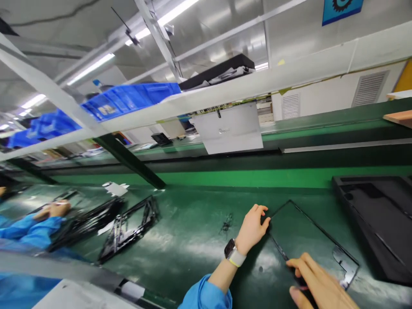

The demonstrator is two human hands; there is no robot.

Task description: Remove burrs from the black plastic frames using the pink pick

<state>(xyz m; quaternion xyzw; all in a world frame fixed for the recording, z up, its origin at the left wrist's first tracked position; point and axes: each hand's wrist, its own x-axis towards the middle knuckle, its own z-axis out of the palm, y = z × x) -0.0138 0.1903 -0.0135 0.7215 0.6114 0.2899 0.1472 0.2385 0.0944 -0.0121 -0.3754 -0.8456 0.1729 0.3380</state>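
A thin black rectangular frame lies on the green bench, with a silvery piece at its near right corner. My left hand, with a watch on its wrist, pinches the left side of this frame between thumb and curled fingers. At the lower right, my right hand is closed around a slim dark tool. The tool's thin end points along the frame's near left side; its exact kind is unclear, as the fingers cover much of it.
Black scraps lie left of my left hand. Farther left are stacked black frames and a co-worker's hands. A black foam tray stands at right. Blue bins sit on the overhead shelf, above a hanging white sheet.
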